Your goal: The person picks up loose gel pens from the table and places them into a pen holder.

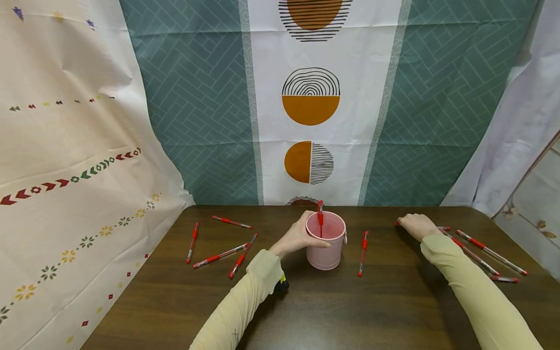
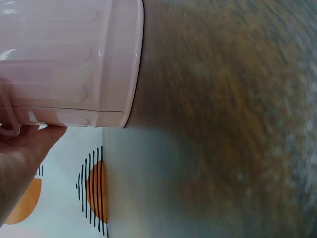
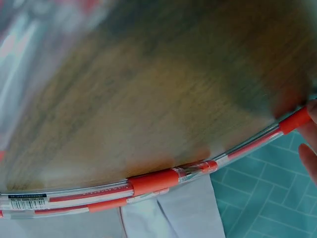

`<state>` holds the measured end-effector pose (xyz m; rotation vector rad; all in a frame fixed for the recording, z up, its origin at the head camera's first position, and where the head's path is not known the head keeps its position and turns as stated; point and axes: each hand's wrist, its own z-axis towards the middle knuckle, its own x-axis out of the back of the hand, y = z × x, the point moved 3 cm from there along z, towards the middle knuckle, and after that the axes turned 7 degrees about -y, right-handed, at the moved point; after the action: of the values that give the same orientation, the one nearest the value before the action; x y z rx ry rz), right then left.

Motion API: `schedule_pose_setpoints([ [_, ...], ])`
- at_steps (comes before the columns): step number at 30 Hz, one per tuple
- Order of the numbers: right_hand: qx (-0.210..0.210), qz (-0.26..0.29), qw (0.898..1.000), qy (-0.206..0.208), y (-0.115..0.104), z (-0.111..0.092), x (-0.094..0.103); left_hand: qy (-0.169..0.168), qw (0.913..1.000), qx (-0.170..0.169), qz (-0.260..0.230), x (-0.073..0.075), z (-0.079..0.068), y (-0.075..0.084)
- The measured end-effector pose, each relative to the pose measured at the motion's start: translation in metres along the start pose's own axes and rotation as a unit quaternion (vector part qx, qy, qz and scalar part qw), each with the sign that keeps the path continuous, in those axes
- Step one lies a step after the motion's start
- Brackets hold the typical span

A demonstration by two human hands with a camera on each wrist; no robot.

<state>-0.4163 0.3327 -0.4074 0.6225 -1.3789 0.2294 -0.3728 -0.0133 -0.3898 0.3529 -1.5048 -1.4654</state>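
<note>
My left hand (image 1: 298, 238) grips a small pink bucket (image 1: 324, 256) from its left side, with the thumb along the front below the rim. One red pen (image 1: 321, 215) stands in the bucket, its red cap above the rim. At the back right, my right hand (image 1: 417, 226) is down at the table over a lying red pen (image 3: 296, 120). The right wrist view shows its fingertips (image 3: 308, 157) pinching that pen at the red end. The left wrist view shows the bucket's side and base edge, with part of the left hand behind it.
On the dark wooden table (image 1: 323, 316), a red pen (image 1: 364, 253) lies just right of the bucket. Several more lie at the left, including one pen (image 1: 192, 243). Beside the right forearm are other pens, among them a long one (image 1: 492, 252). A patterned curtain (image 1: 201, 121) hangs behind.
</note>
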Motion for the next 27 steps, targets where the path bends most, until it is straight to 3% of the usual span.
schedule_pose_setpoints([
  [15, 0.002, -0.017, 0.998, 0.057, -0.001, 0.006, 0.017, -0.001, 0.9999, -0.008, 0.008, 0.001, 0.002, 0.0],
  [27, 0.04, -0.012, 0.988, 0.149, -0.014, 0.011, 0.036, -0.001, 1.0, -0.002, 0.006, 0.001, -0.001, 0.001],
])
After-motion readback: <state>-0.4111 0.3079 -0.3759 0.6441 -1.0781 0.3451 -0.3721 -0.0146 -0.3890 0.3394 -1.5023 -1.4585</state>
